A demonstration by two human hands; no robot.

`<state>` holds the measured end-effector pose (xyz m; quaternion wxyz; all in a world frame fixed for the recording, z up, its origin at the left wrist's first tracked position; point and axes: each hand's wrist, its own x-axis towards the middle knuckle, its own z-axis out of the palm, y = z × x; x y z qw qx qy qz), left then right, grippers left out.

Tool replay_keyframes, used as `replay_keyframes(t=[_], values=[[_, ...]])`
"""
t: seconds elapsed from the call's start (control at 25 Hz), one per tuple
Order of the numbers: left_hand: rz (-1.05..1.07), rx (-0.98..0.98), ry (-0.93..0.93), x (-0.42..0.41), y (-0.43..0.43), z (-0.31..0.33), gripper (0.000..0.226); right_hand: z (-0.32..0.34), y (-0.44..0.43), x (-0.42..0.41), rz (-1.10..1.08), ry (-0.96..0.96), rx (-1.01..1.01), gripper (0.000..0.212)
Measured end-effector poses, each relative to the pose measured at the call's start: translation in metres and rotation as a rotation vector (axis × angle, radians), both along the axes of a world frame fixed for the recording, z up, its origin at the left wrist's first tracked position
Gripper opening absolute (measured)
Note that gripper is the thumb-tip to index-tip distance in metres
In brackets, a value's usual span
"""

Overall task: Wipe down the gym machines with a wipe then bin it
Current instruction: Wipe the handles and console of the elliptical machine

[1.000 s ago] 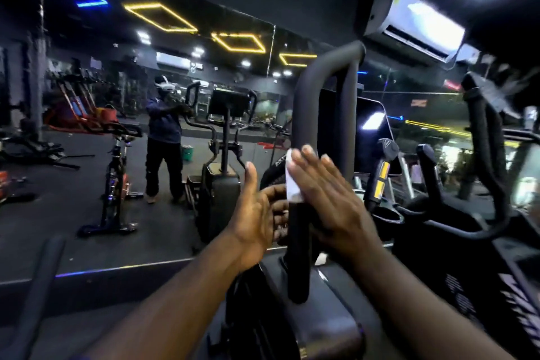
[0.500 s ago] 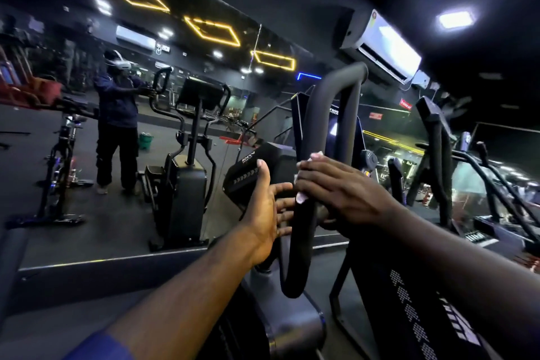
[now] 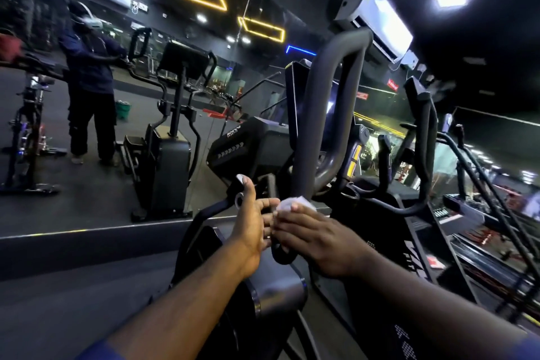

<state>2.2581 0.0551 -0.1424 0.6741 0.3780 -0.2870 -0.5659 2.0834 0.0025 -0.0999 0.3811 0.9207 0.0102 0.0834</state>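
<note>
A black elliptical machine stands right in front of me, and its looped handle bar [image 3: 321, 114] rises up the middle of the head view. Low on that bar, my right hand [image 3: 318, 240] holds a white wipe [image 3: 287, 204] wrapped against it, fingers curled over the wipe. My left hand [image 3: 249, 225] is on the bar's left side with bent fingers hooked against it and the thumb raised. The fingertips of both hands nearly meet. The machine's dark console [image 3: 251, 143] sits just behind the hands.
A mirror wall ahead reflects a person [image 3: 87, 82], another elliptical [image 3: 172, 137], a spin bike [image 3: 26, 131] and a green bin [image 3: 122, 109]. More black machines [image 3: 423, 155] crowd the right side. A wall air conditioner [image 3: 380, 20] hangs above.
Both hands have slid down the handle bar from its middle to near its lower end, the wipe going with the right hand. My view has swung to the right.
</note>
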Motion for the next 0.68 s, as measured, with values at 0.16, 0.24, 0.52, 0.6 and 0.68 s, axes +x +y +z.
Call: replay_keyframes(t=[0.16,0.24,0.52,0.6,0.68], values=[[-0.003,0.006,0.017,-0.005,0.006,-0.006,0.111,-0.029,-0.009,-0.031,0.074,-0.085,0.118,0.046],[0.046,0.009,-0.018,-0.014,0.005,-0.007,0.108,-0.059,-0.002,-0.018,0.084,-0.484,0.409,0.04],[0.254,0.021,-0.123,-0.016,0.0,0.003,0.098,-0.078,0.058,0.072,-0.053,-1.739,1.246,0.043],[0.318,0.021,-0.145,-0.016,-0.007,0.002,0.097,-0.06,0.041,0.064,-0.06,-1.749,1.484,0.029],[0.355,0.039,-0.166,-0.024,-0.011,0.004,0.097,-0.041,0.017,0.05,-0.011,-1.633,1.992,0.028]])
